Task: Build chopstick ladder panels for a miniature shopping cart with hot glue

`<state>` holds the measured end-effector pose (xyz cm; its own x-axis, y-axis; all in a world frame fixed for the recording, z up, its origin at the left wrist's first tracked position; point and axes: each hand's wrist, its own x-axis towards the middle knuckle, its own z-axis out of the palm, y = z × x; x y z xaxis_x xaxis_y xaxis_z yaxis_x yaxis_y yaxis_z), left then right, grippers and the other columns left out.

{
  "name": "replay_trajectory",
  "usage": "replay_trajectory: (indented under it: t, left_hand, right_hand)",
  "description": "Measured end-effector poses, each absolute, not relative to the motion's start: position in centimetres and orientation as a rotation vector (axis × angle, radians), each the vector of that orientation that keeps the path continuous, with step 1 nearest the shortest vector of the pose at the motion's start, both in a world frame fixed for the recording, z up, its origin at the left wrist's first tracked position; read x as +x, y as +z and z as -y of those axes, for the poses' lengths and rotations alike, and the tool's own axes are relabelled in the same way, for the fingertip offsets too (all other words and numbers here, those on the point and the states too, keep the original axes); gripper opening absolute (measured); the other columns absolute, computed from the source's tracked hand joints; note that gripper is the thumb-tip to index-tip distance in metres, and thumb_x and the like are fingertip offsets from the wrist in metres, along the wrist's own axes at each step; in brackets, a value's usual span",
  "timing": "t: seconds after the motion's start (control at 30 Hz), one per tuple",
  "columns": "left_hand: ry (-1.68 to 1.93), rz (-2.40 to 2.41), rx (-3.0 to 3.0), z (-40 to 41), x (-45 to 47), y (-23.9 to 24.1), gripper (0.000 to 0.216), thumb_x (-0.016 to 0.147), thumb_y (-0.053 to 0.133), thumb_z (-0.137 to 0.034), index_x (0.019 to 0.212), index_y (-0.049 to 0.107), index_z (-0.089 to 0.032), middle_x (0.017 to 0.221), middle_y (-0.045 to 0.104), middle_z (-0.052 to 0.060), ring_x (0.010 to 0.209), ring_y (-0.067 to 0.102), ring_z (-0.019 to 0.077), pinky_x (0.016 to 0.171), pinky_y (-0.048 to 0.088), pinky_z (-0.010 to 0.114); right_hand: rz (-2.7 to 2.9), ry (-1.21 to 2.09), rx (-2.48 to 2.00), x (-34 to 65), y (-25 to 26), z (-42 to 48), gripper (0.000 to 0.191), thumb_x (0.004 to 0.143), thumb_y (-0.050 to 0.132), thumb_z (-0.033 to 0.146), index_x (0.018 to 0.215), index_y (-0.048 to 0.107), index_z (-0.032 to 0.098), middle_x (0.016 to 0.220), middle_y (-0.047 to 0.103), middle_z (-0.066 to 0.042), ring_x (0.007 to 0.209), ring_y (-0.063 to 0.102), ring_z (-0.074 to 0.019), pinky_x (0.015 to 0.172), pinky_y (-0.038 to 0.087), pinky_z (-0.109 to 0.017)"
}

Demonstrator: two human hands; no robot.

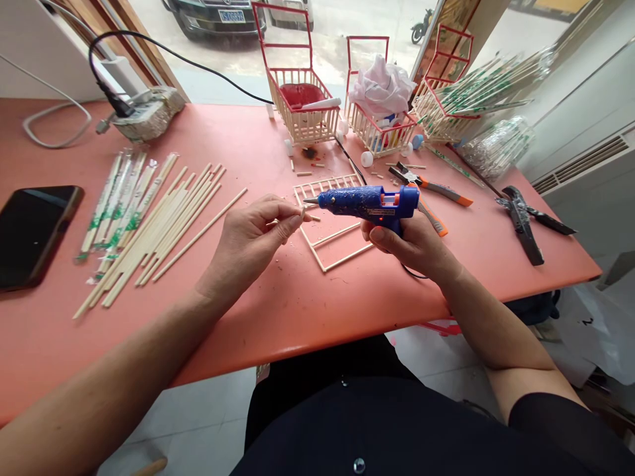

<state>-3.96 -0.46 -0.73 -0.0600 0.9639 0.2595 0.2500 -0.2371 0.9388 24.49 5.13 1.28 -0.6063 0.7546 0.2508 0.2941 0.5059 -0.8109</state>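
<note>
My right hand [404, 243] grips a blue glue gun [370, 201], its nozzle pointing left. My left hand [255, 231] pinches a short wooden stick piece [300, 212] right at the nozzle tip. Both hands hover over a flat frame of wooden sticks [331, 218] lying on the pink table [297, 297].
Loose and wrapped chopsticks [149, 221] lie at the left beside a black phone [32, 231]. Three small stick carts [305, 99] stand at the back. Orange-handled pliers [431, 188] and black cutters [523, 221] lie at the right. A power strip with cables [131, 99] sits at the back left.
</note>
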Motion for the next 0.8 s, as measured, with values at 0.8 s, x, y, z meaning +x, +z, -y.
replay_trajectory:
  t: [0.8]
  left_hand:
    - [1.286, -1.305, 1.434, 0.37, -3.97, -0.59, 0.024, 0.097, 0.087, -0.044, 0.09, 0.085, -0.022, 0.079, 0.069, 0.003, 0.068, 0.059, 0.015, 0.067, 0.05, 0.031]
  right_hand:
    - [2.157, 1.05, -0.885, 24.66, 1.14, -5.23, 0.07, 0.103, 0.064, 0.089, 0.09, 0.064, 0.02, 0.073, 0.053, 0.0, 0.067, 0.043, -0.0139, 0.061, 0.033, -0.032]
